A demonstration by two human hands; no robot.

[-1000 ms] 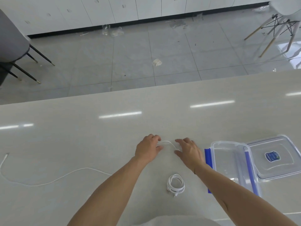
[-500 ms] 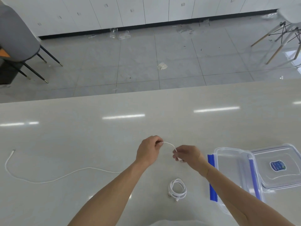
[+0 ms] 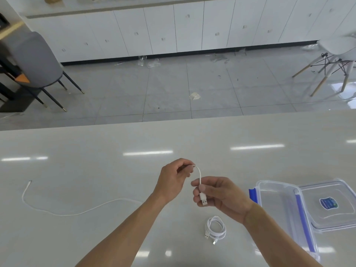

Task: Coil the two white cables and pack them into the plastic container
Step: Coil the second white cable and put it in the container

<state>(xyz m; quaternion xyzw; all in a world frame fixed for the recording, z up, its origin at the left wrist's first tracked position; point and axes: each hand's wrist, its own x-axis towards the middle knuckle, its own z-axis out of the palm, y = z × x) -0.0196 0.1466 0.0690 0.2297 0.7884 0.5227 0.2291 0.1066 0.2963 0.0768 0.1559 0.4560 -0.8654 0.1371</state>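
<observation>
My right hand (image 3: 221, 198) pinches the loose white cable (image 3: 77, 212) just behind its USB plug (image 3: 203, 199), while my left hand (image 3: 173, 180) pinches it slightly farther along. The rest trails across the table (image 3: 96, 170) left of my left hand. The coiled cable (image 3: 215, 228) lies below my right hand, with the open plastic container (image 3: 277, 205) to its right.

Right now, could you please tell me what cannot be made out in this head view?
- Uncoiled white cable: its middle stretch is hidden behind the left hand and forearm.
- Plastic container: near end hidden by the right forearm.
- Lid: label print too small to read.
- Coiled cable: turn count unclear.
</observation>
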